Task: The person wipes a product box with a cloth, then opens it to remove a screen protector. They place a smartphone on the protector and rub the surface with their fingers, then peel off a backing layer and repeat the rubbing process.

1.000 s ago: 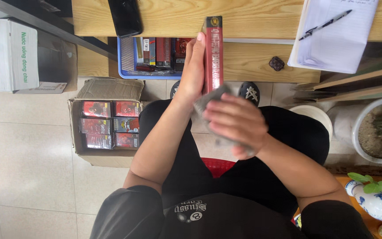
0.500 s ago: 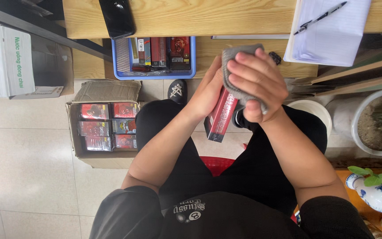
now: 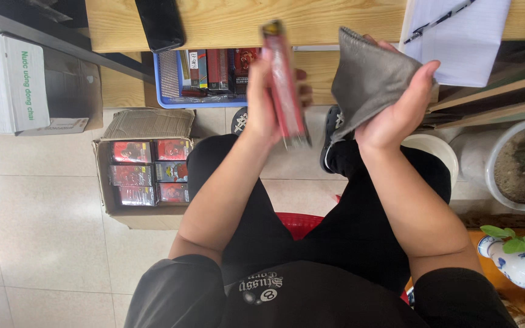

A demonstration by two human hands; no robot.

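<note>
- Firstly, packages: a white carton (image 3: pixel 8 85) with green lettering stands far left on the tiled floor, against a grey frame.
- An open brown cardboard box (image 3: pixel 144 167) sits on the floor left of the person's knee; it holds six red and dark packets in two columns, flaps folded back.
- A blue basket (image 3: pixel 205 76) rests on the lower wooden shelf, far centre, holding upright red and dark packets.
- A black flat device (image 3: pixel 160 23) lies on the wooden table top (image 3: pixel 274 21), far left of centre; a white paper sheet with a pen (image 3: pixel 457 39) lies far right.
- A white planter (image 3: pixel 521 167) with soil stands at right; a blue-and-white ceramic piece (image 3: pixel 521 267) sits near right.
- Left hand (image 3: pixel 262 103): closed around a long red box (image 3: pixel 285 85), held upright, slightly blurred, top end level with the table edge.
- Right hand (image 3: pixel 399 109): closed on a grey cloth (image 3: pixel 369 79), which drapes over the fingers and palm.
- Hands are apart; the cloth is just right of the red box, not touching it.
- Both items are held above the lap, in front of the shelf.
</note>
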